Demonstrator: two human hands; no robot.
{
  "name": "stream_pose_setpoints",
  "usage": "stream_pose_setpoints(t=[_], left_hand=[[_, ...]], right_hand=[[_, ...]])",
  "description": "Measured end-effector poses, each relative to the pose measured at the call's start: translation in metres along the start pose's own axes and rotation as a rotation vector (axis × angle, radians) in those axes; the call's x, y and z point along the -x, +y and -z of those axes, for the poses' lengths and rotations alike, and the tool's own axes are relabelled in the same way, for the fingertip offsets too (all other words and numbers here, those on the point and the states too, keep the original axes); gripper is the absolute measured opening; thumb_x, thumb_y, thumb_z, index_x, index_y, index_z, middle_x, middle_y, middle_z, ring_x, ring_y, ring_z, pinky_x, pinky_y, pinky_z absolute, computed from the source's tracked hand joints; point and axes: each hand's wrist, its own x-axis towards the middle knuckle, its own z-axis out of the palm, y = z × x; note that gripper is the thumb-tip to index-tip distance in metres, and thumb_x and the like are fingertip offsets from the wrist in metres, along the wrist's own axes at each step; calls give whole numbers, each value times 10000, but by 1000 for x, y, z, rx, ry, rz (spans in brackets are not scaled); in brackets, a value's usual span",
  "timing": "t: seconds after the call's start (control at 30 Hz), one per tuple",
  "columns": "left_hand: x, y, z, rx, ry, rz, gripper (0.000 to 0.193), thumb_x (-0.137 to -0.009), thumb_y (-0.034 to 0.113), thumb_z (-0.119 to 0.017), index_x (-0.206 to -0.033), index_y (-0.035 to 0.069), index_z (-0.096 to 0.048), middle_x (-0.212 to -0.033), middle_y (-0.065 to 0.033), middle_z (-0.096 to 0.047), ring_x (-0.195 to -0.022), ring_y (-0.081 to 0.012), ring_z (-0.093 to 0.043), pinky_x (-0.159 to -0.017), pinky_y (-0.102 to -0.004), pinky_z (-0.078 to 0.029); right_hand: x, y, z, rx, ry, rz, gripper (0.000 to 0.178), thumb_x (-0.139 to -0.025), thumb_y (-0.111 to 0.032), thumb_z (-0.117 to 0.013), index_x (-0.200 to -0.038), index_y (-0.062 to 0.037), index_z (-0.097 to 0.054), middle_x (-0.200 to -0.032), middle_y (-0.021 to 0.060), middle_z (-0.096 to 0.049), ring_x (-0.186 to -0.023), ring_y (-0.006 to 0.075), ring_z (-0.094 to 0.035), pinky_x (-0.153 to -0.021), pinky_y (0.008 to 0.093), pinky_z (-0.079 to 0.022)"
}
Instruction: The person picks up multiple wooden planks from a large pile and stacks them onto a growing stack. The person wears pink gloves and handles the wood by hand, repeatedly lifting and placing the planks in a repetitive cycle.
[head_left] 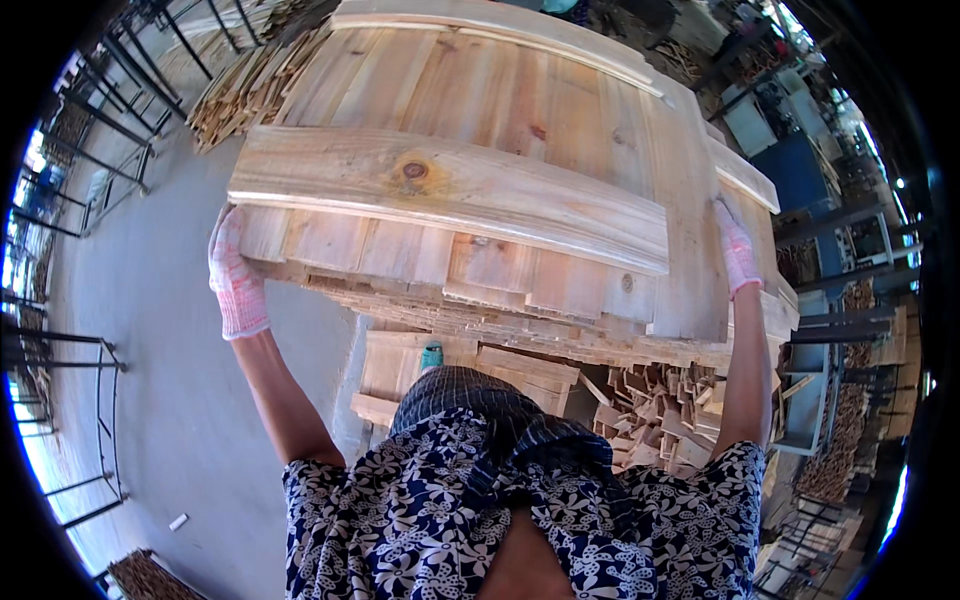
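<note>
A wide wooden panel of side-by-side pale planks lies in front of me, on top of a tall stack of boards. Across its near part runs a crosswise batten with a dark knot, and a second batten lies along the far edge. My left hand, in a pink-and-white knit glove, is closed on the panel's near left corner; its fingertips are partly hidden. At the right edge my right hand, gloved alike, grips the side with its fingers along the edge.
Loose wood strips are piled at the far left. Black metal racks line the left side of the grey floor. Below the stack, near me, lie a heap of wood offcuts and a green object. Metal frames stand at right.
</note>
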Motion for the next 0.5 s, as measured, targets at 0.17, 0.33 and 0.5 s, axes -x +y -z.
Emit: stream_pose_setpoints(t=[0.17,0.33,0.5], left_hand=[[-6,-13,-2,-53,-109,-45,519,-987,307,-628,-1382,-29,-592,-1332,-112,-638,-1255,-208,-569,-1104,-353,-413],[13,0,-11,-249,34,-38,558,-985,351,-616,-1381,-42,-590,-1352,-119,-623,-1263,-203,-558,-1124,-345,-388],[25,4,9,-177,-12,-64,549,-978,357,-610,-1373,-23,-599,-1383,-111,-607,-1279,-210,-562,-1115,-353,-413]], right_hand=[[-1,-21,9,1001,117,129,578,-1028,-374,-557,-1500,-46,-484,-1442,175,-583,-1359,291,-527,-1120,369,-411],[127,-115,-39,516,-104,653,750,-837,-285,-789,-1501,-97,-494,-1422,236,-541,-1330,403,-501,-1133,473,-415],[171,-180,-63,835,-442,785,815,-772,-504,-825,-1440,-119,-559,-1465,209,-485,-1363,446,-457,-1142,492,-407]])
